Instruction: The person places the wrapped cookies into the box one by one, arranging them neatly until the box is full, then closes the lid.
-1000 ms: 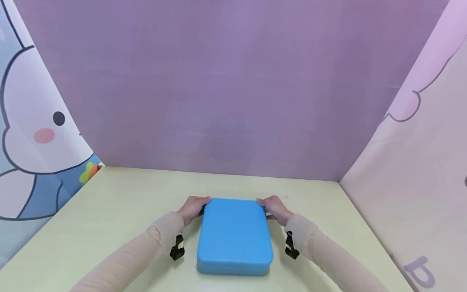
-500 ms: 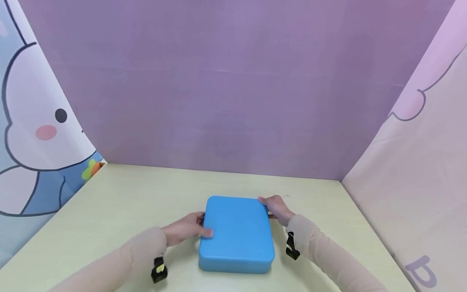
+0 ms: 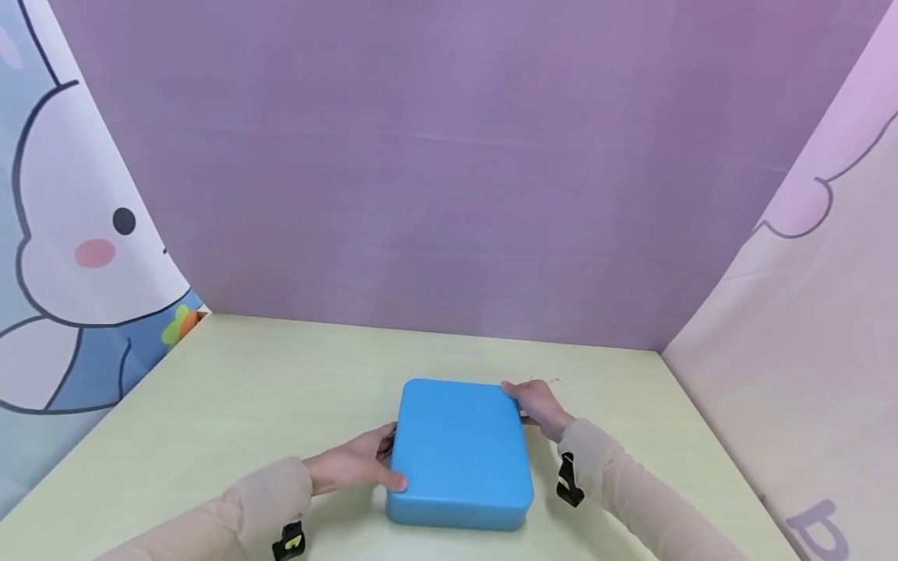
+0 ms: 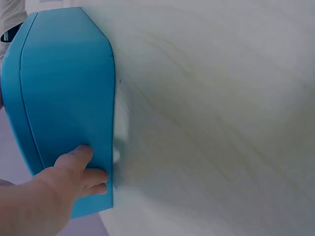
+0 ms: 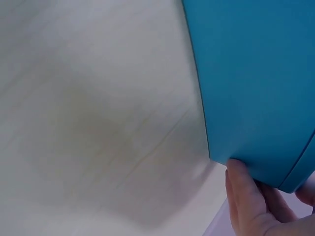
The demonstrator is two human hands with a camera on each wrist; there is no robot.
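Observation:
A closed blue box (image 3: 459,452) with rounded corners lies flat on the pale table. A seam near the top of its side wall marks off a lid, as the left wrist view shows on the box (image 4: 69,103). My left hand (image 3: 354,463) holds the left side, thumb on the top near the front corner and fingers against the side wall. At the far right corner, my right hand (image 3: 540,405) grips the box, thumb on the top edge. Its fingers (image 5: 243,189) press the side wall below in the right wrist view.
The pale wood-grain table (image 3: 281,374) reaches back to a purple panel (image 3: 435,171). A cartoon-printed panel (image 3: 91,202) stands on the left and a pale printed one (image 3: 793,351) on the right. Each wrist wears a black strap (image 3: 570,479).
My left hand has slid from the far left corner along the left side toward the front corner. The right hand stays at the far right corner. The box stays in nearly the same place.

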